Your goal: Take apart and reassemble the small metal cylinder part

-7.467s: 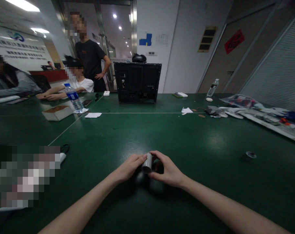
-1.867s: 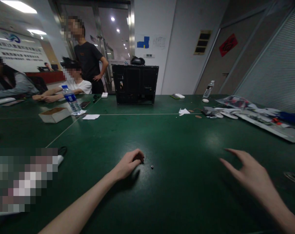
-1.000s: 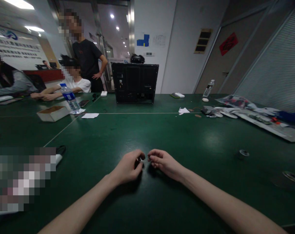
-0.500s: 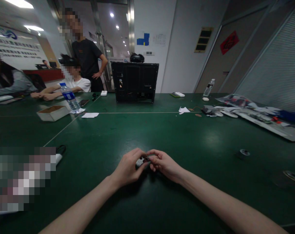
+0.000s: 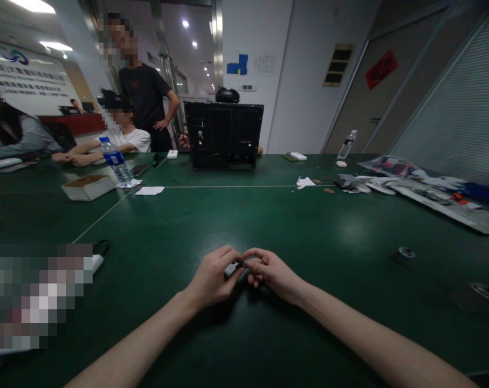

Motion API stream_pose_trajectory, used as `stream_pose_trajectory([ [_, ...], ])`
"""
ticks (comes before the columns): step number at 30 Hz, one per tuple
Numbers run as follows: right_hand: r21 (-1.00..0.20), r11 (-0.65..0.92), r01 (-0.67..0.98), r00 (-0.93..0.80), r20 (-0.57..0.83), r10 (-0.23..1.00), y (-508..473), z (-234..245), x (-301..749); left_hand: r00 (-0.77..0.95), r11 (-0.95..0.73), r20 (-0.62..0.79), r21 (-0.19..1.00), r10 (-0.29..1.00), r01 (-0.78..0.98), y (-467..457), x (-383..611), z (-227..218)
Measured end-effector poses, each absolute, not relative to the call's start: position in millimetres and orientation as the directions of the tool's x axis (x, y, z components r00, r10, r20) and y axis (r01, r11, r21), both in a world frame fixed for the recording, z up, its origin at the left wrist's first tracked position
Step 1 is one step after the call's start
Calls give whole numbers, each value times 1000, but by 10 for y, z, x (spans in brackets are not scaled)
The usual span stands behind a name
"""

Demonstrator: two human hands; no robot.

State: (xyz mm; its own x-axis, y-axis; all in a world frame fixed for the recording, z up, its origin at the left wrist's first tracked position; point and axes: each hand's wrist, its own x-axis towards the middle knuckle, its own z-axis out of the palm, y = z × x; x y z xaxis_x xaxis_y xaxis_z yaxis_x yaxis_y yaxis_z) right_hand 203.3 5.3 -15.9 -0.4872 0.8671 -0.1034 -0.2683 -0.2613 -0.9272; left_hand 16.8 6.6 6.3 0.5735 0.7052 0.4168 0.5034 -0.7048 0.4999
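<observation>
My left hand is curled over the table with its thumb and fingers closing on a small dark piece, too small and covered to name. Meeting it fingertip to fingertip, my right hand pinches at the same piece from the right, its other fingers folded in. Most of the piece is hidden by the fingers. Both hands are just above the green tabletop, near its front middle.
Two round metal-rimmed things stand to the right. Farther back are a black panel-like case, a white open box, a water bottle and a cluttered board. People sit and stand at the far left.
My hands stay in place, with only a slight shift of the right thumb and fingertips at the small piece. Parts of a person now show at both sides of the black case.
</observation>
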Motion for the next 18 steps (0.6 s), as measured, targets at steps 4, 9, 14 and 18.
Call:
stream_pose_trajectory([
  [4,-926,-261,-274,-496,-97,863,50,-145,2036,574,-709,424,501,701,496,59,169,77],
  [9,-925,-260,-278,-495,-94,864,63,-168,2043,583,-717,425,496,693,490,59,177,102],
  [14,-922,-261,-287,-495,-91,864,63,-162,2046,590,-719,419,487,690,495,63,173,100],
  [18,-921,-264,-287,-481,-100,871,52,-152,2040,598,-724,417,485,684,490,60,169,95],
])
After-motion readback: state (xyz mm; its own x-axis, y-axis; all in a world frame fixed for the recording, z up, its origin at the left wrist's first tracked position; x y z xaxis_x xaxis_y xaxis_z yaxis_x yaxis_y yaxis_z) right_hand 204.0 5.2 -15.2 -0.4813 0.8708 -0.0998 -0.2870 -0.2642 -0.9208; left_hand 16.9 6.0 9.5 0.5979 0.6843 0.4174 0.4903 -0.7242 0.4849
